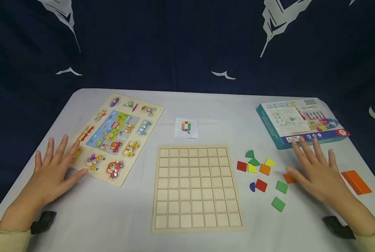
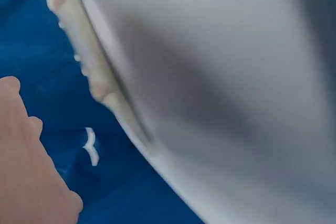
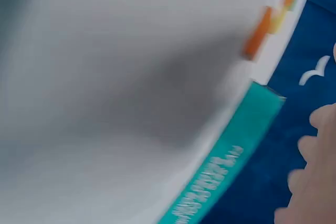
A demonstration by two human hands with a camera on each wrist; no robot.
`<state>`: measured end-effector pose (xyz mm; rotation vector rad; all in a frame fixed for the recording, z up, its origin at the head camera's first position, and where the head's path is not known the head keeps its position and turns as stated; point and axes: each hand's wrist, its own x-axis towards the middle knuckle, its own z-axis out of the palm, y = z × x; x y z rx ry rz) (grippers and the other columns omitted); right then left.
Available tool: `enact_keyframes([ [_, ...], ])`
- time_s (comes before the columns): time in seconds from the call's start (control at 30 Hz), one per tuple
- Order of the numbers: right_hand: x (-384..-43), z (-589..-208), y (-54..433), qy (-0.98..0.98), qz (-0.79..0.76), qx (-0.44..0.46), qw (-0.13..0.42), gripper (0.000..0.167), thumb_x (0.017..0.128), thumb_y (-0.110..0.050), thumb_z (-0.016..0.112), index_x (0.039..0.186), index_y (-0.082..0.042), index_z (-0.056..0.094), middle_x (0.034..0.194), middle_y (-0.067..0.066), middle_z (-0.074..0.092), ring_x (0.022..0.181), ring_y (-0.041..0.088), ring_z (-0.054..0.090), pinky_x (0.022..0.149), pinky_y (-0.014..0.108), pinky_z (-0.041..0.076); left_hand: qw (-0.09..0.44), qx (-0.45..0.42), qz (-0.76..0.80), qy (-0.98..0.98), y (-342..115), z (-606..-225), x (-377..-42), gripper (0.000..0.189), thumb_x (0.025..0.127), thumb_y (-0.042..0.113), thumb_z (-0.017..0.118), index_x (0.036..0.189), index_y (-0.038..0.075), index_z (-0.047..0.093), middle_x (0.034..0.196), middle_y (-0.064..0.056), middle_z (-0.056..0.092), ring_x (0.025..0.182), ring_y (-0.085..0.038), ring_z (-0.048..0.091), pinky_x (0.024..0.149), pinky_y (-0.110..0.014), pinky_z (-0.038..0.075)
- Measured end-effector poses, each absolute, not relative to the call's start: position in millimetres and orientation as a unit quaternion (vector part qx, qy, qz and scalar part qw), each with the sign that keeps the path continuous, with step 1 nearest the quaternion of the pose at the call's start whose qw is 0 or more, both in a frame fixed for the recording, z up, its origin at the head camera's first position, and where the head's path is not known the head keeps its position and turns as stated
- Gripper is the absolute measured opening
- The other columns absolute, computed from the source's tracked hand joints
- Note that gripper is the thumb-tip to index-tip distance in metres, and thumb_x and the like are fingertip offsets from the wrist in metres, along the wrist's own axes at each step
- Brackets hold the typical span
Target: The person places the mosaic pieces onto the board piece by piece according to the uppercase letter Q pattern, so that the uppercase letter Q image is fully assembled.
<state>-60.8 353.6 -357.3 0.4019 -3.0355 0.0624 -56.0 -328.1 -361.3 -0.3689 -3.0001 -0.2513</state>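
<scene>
To the left of the square pale wooden grid board (image 1: 198, 190), the left hand (image 1: 53, 171), fingers spread and holding nothing, is nearest the rectangular wooden vehicle puzzle board (image 1: 111, 134); that should be stiff and light, best gripped by its long edges, kept level lest pieces slip from their recesses. Right of the grid board, the right hand (image 1: 316, 171), fingers likewise apart, partly hides a flat orange tile (image 1: 289, 179), probably smooth and hard, suited to an edge pinch. Farther right and behind, the teal-sided cardboard box (image 1: 302, 120) hides its contents and might dent.
</scene>
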Motion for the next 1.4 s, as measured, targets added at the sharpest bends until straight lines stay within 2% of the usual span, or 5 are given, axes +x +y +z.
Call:
enact_keyframes([
  [0.37,-50,-294,329,-0.981,0.145,0.088,0.097,0.064,0.094,-0.027,0.057,0.148,-0.01,0.028,0.148,0.022,0.025,0.132,0.045,0.022,0.103,0.061,0.013,0.108,-0.2,-0.226,-0.947,-270,-300,-47,0.103,0.077,0.036,0.075,0.152,0.015,0.008,0.155,-0.012,-0.002,0.138,-0.031,-0.01,0.104,-0.059,-0.006],
  [0.6,-51,-300,319,-0.925,0.322,0.081,0.186,0.042,0.091,-0.005,0.059,0.133,-0.006,0.053,0.125,-0.005,0.055,0.11,0.004,0.048,0.09,0.006,0.027,0.005,-0.234,-0.373,-0.898,-211,-306,-25,0.118,0.066,0.024,0.086,0.152,0.024,0.005,0.156,0.002,0.005,0.139,-0.02,0.007,0.107,-0.026,0.015],
  [0.93,-56,-349,334,-0.878,0.475,0.029,0.06,0.035,0.094,-0.006,0.054,0.129,0.0,0.054,0.113,-0.014,0.059,0.102,-0.002,0.054,0.079,0.006,0.04,-0.131,-0.284,-0.433,-0.846,-179,-359,-23,0.113,0.066,0.031,0.085,0.151,0.024,0.012,0.156,0.001,0.005,0.14,-0.017,0.007,0.106,-0.019,0.012],
  [1.2,-52,-376,359,-0.884,0.466,0.005,-0.021,0.037,0.093,-0.015,0.058,0.128,-0.003,0.055,0.111,-0.022,0.058,0.098,-0.006,0.051,0.076,0.005,0.04,-0.181,-0.318,-0.406,-0.838,-173,-380,-21,0.112,0.064,0.045,0.083,0.151,0.022,0.016,0.156,-0.002,0.001,0.14,-0.025,0.0,0.104,-0.055,0.02],
  [1.4,-48,-383,373,-0.902,0.423,0.04,-0.074,0.038,0.092,-0.015,0.06,0.127,-0.001,0.055,0.113,-0.022,0.058,0.091,-0.002,0.052,0.076,0.007,0.04,-0.158,-0.348,-0.334,-0.862,-174,-388,-20,0.111,0.061,0.054,0.08,0.151,0.022,0.021,0.156,-0.003,-0.002,0.14,-0.025,-0.001,0.109,-0.027,-0.003],
])
